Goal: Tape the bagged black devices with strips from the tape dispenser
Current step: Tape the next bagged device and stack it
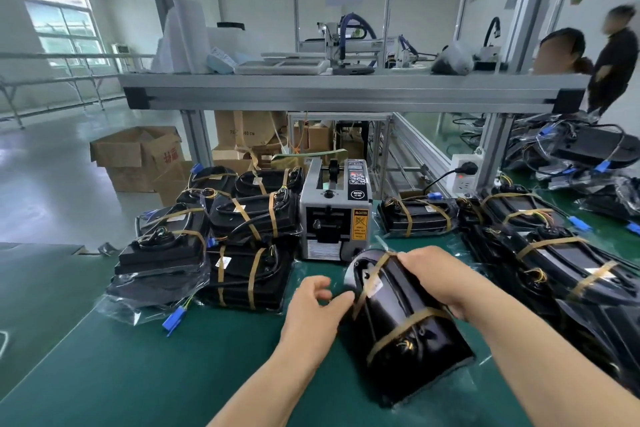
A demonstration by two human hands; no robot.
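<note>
A bagged black device (401, 326) lies on the green mat in front of me, with two tan tape strips across it. My right hand (433, 277) grips its upper right side, thumb by the far strip. My left hand (317, 305) is at its left edge, thumb and fingertips pressing the end of the far tape strip (372, 279) down. The grey tape dispenser (334, 211) stands just behind the device.
Taped bagged devices are stacked to the left (242, 218) and laid out to the right (540, 253) of the dispenser. An aluminium frame shelf (346, 90) spans overhead. A power strip (464, 173) hangs on the right post. Cardboard boxes (138, 152) and two people (609, 59) are beyond.
</note>
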